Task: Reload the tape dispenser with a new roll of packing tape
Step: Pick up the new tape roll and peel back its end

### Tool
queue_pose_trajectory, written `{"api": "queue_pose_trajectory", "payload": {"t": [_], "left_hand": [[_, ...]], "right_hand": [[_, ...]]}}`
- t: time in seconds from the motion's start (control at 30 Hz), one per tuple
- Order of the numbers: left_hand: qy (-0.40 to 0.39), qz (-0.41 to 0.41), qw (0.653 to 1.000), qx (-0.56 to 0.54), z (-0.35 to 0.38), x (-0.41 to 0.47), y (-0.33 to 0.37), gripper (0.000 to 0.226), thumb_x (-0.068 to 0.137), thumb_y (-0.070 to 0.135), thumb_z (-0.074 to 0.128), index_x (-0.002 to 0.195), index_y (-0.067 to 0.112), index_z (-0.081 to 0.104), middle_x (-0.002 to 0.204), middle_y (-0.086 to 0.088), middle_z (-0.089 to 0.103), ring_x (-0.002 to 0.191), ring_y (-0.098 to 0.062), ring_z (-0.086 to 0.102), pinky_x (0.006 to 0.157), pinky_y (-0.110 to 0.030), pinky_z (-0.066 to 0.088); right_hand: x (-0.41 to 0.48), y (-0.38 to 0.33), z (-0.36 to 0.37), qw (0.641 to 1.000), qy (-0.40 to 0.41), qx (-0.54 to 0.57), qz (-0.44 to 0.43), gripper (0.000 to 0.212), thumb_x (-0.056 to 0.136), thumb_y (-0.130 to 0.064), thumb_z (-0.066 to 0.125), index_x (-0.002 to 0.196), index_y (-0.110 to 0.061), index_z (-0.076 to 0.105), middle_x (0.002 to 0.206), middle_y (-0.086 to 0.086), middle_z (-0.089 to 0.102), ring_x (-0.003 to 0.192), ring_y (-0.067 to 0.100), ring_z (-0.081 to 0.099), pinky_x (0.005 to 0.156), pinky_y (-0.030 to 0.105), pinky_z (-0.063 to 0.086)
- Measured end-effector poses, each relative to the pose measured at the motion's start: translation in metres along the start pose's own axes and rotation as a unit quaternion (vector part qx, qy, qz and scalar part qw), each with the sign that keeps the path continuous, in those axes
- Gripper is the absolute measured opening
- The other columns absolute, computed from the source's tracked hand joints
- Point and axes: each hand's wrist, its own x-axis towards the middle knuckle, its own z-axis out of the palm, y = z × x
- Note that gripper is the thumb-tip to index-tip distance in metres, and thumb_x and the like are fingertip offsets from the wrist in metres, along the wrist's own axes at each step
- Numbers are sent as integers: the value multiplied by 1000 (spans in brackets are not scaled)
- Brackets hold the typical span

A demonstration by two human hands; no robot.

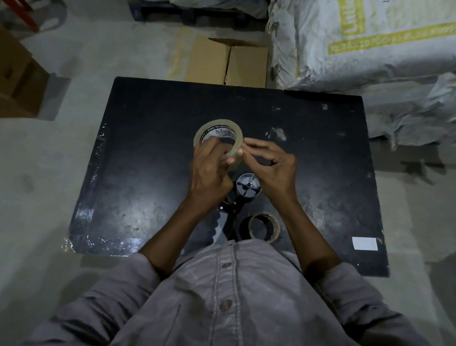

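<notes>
Above the middle of the black counter (142,163), the left hand (210,170) clasps the clear, light, stiff-cored packing tape roll (219,137); the right hand (272,163) pinches its slippery rim. The black dispenser (243,194) lies beneath.

My left hand (210,170) and right hand (274,165) hold the tape roll (219,137) above the table (142,168); the dispenser (239,199) lies nearer me, the used roll (263,228) to its right.
</notes>
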Motion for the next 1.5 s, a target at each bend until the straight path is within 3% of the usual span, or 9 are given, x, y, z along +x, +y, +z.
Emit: {"api": "queue_pose_trajectory", "payload": {"t": [0.13, 0.33, 0.53, 0.83, 1.07, 1.3, 1.4, 1.5], "left_hand": [[5, 8, 1000, -4, -1, 0, 1, 14, 87, -2, 65, 98, 3, 71, 98, -10, 61, 90, -28, 60, 78, -43, 47], [23, 18, 1000, -8, -2, 0, 4, 11, 89, -2, 63, 95, 2, 72, 95, -10, 62, 88, -27, 60, 80, -40, 44], [34, 6, 999, -6, -2, 2, 5, 12, 89, -2, 62, 96, 2, 71, 97, -10, 63, 90, -28, 61, 86, -28, 34], [53, -10, 998, -15, -1, 1, 6, 14, 95, 8, 60, 96, 3, 73, 97, -10, 65, 91, -28, 63, 83, -35, 38], [80, -25, 996, -25, 1, 0, 4, 15, 98, 10, 60, 92, 2, 71, 97, -10, 64, 88, -27, 61, 75, -52, 47], [81, -31, 996, -26, 2, 1, 2, 9, 93, 1, 61, 90, -1, 69, 95, -13, 63, 86, -29, 60, 74, -53, 48], [81, -35, 996, -31, 2, 2, -1, 7, 94, -3, 63, 93, -1, 69, 96, -13, 63, 87, -27, 59, 72, -51, 49], [85, -35, 995, -30, 0, 2, -2, 8, 97, 1, 63, 94, -2, 70, 96, -13, 63, 88, -27, 60, 74, -51, 50]], "right_hand": [[-1, 0, 1, 1000, 3, 9, 1, 19, 96, -10, 89, 113, -3, 88, 120, 7, 84, 114, 19, 80, 98, 32, 64], [-1, -3, 1, 1000, 7, 20, 1, 16, 95, -10, 89, 110, -2, 88, 119, 8, 83, 113, 21, 80, 97, 36, 65], [0, -5, 2, 1000, 13, 17, 18, 14, 95, -11, 89, 108, -4, 89, 116, 7, 85, 113, 20, 80, 101, 38, 65], [-1, -8, 8, 997, 14, 54, 55, 10, 94, -11, 89, 104, -14, 89, 116, 6, 85, 116, 24, 80, 105, 48, 64], [0, -12, 14, 996, 21, 64, 67, 13, 93, -8, 90, 105, -4, 89, 115, 7, 85, 113, 15, 80, 94, 21, 61], [2, -10, 15, 996, 17, 68, 56, 18, 95, -13, 89, 112, -5, 88, 120, 5, 85, 120, 21, 79, 106, 39, 63], [3, -13, 16, 997, -1, 69, 38, 20, 96, -8, 87, 115, 0, 86, 124, 7, 83, 122, 18, 79, 100, 25, 62], [3, -13, 18, 998, -1, 57, 6, 20, 96, -3, 86, 114, 5, 85, 123, 12, 83, 115, 10, 80, 97, 22, 62]]}}
